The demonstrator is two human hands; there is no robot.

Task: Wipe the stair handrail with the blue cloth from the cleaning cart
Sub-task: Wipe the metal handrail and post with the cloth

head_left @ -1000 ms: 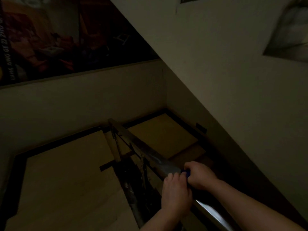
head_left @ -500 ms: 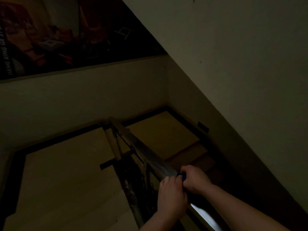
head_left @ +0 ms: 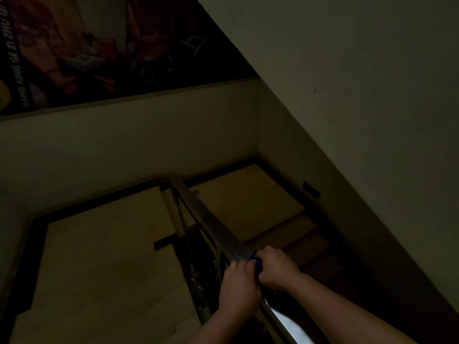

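Dimly, the pale stairwell wall (head_left: 347, 95) filled the upper right and slanted down toward the lower right. Across the upper left hung a large dark poster (head_left: 99, 45) in reds and oranges. White lettering up its left side read "JIANG XING GE ZI ZHU", and the rest was cut off by the picture's edge. Below lay the tan landing (head_left: 99, 256), edged by a black border (head_left: 37, 244), with a few steps (head_left: 305, 247) dropping to it on the right. A small dark plate (head_left: 311, 189) sat low on the wall beside the landing. The metal handrail (head_left: 218, 227) ran from the landing's far corner down to the bottom edge and gleamed near the forearms. Both hands sat side by side on it, touching each other. The left hand (head_left: 238, 291) lay over the rail on its left side, back up, with its fingers curled down around the rail. Whether they also caught the cloth's edge could not be told. The right hand (head_left: 275, 271) was wrapped over the rail from the right, gripping the blue cloth (head_left: 257, 265) against the metal. Only a small dark-blue bulge of the cloth showed, wedged between the two hands at their knuckles. The rest was hidden under the right palm.
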